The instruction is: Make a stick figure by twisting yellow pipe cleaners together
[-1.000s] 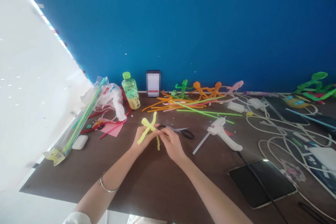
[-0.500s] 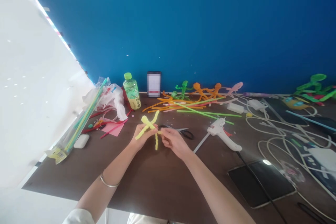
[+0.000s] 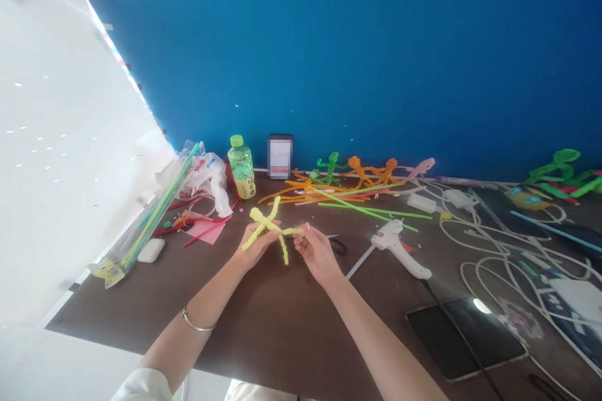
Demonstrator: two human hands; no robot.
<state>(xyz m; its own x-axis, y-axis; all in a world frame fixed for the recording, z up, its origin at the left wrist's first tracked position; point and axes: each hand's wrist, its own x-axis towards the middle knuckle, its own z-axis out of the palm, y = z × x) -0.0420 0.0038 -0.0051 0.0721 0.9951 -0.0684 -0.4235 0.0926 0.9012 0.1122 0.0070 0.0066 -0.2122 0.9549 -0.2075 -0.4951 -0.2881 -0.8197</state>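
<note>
A yellow pipe-cleaner figure [image 3: 268, 223] with a thick head and several twisted limbs is held up above the dark table. My left hand [image 3: 255, 249] is closed round its body from the left, with two limbs sticking out past the fingers. At the right, my right hand [image 3: 316, 252] pinches the end of one limb between thumb and fingertips. Another limb hangs down between the two hands. Behind my right hand, scissors [image 3: 337, 246] lie partly hidden on the table.
A white glue gun [image 3: 395, 244] and a black tablet [image 3: 465, 336] lie at the right, near tangled white cables [image 3: 498, 244]. Loose pipe cleaners [image 3: 352, 207], a bottle [image 3: 241, 169] and a phone [image 3: 280, 156] are behind. A bag of pipe cleaners [image 3: 157, 210] lies left.
My right hand has moved slightly right and out along the yellow limb, which now shows longer between the hands. The view has shifted a little, and more of the scissors is hidden.
</note>
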